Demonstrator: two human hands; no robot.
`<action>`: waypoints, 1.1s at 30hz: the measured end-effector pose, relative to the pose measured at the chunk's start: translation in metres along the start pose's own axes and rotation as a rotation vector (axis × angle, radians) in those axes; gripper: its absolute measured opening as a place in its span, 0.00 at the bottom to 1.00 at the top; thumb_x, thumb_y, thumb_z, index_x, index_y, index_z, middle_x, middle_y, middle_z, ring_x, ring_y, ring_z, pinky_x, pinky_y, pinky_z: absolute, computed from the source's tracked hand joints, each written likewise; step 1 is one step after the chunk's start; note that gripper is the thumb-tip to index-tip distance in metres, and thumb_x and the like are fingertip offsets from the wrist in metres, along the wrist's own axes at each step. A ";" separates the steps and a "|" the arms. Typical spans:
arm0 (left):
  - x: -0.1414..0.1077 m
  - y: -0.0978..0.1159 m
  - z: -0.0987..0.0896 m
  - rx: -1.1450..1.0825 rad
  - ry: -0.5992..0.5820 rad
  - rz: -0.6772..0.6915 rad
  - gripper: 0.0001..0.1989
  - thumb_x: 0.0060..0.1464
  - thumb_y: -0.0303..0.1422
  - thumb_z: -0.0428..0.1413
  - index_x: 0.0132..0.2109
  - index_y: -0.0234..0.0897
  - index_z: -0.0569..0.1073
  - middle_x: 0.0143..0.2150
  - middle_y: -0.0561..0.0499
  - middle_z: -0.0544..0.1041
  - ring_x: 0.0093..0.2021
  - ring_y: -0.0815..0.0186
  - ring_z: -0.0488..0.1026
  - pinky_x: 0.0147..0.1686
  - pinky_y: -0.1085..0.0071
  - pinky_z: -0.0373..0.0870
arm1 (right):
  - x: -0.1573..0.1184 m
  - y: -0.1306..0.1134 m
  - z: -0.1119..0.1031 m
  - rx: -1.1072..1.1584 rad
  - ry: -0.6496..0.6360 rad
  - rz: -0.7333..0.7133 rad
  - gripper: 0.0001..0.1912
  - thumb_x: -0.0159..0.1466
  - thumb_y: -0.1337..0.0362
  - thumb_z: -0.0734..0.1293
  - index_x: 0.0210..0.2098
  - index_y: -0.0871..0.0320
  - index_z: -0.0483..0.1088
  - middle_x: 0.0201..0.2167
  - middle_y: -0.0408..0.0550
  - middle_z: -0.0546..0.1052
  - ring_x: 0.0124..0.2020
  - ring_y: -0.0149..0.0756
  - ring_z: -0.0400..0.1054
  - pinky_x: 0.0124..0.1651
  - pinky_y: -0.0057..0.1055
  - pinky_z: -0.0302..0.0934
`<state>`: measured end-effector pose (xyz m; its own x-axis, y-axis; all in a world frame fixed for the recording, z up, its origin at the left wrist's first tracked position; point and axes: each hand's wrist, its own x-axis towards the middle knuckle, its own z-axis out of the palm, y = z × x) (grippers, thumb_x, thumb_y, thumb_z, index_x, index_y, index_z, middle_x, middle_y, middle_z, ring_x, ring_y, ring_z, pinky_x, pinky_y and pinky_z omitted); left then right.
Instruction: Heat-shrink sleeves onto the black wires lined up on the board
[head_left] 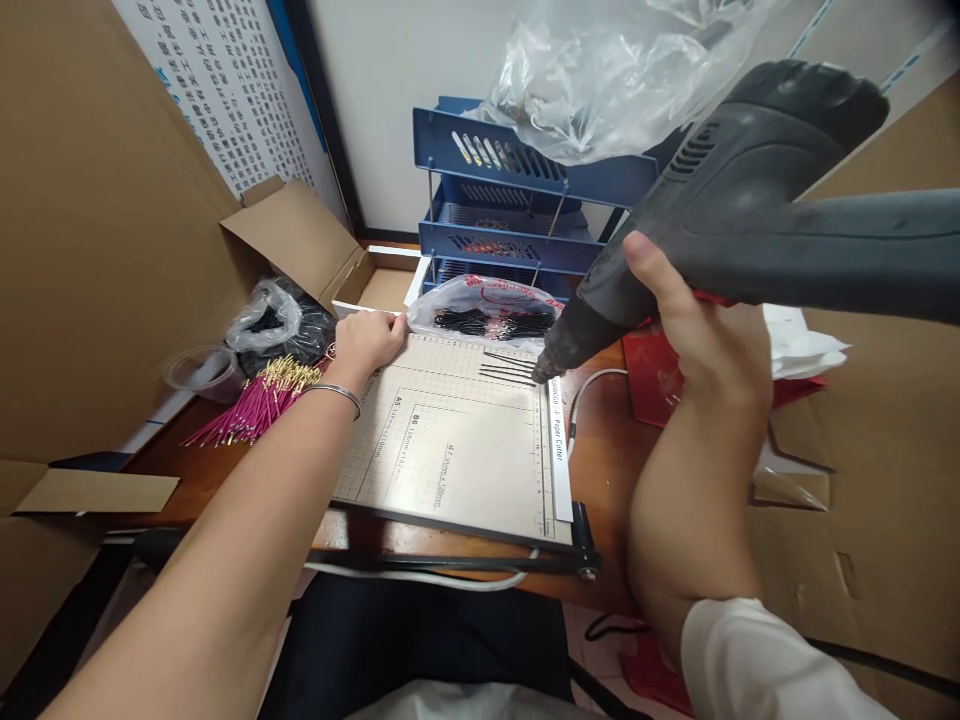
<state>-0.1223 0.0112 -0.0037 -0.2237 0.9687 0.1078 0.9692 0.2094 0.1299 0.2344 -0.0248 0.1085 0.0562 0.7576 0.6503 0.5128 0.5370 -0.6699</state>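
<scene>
My right hand (pixel 686 320) is wrapped round a black heat gun (pixel 720 190), its nozzle tilted down to the left. The nozzle's tip is just over the right ends of several thin black strips (pixel 504 373), which lie side by side on the far part of a paper cutter (pixel 480 440). The cutter's beige board carries printed lines and sizes. My left hand (pixel 369 338), with a metal bangle on the wrist, is closed on the board's far left corner; its fingertips are partly hidden. Beyond the board a clear plastic bag (pixel 484 300) contains bundles of black strands.
Left of the board lie magenta sticks with gold ends (pixel 262 400), a plastic tub (pixel 202 372) and a black bundle in plastic (pixel 277 325). An open carton (pixel 382 280) and blue tray rack (pixel 517 240) stand behind. The cutter's black arm (pixel 450 562) runs along the near edge.
</scene>
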 end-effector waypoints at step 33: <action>-0.101 0.065 -0.021 -0.283 0.053 0.503 0.23 0.69 0.48 0.47 0.52 0.41 0.81 0.57 0.45 0.84 0.59 0.48 0.74 0.60 0.49 0.68 | 0.003 0.021 0.000 0.003 0.152 0.027 0.30 0.63 0.39 0.74 0.57 0.48 0.77 0.63 0.43 0.78 0.73 0.50 0.65 0.81 0.56 0.48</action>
<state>-0.0385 -0.0760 0.0151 0.2451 0.9302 0.2731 0.8940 -0.3258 0.3077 0.2448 -0.0112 0.0966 0.1988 0.7070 0.6787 0.5065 0.5187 -0.6887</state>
